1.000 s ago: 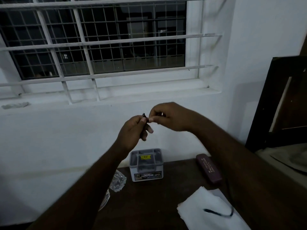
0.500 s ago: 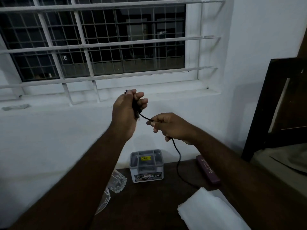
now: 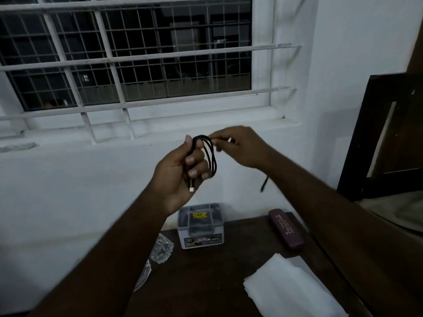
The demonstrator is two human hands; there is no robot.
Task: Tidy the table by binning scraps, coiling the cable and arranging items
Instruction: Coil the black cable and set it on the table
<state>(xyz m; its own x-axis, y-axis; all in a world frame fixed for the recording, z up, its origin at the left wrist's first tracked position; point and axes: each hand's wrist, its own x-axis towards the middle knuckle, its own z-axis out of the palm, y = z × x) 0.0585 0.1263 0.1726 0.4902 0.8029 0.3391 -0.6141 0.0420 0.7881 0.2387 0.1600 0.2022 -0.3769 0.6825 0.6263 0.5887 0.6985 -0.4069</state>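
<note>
Barred window (image 3: 128, 53) fills the upper left of the frame, dark wooden table (image 3: 206, 282) sits bottom centre, with white paper sheet (image 3: 290, 289) at lower right, small clear plastic box (image 3: 201, 226) at the table's back edge mid-frame, maroon case (image 3: 286, 228) right of the box, and crumpled clear wrapper (image 3: 163, 249) on the table's left edge. Mid-frame above the table, left hand (image 3: 180, 172) has fingers curled around looped black cable (image 3: 209, 156), one plug end poking out below the palm, while right hand (image 3: 240, 146) pinches the top of the loops at fingertips, free cable end dangling under the right forearm.
</note>
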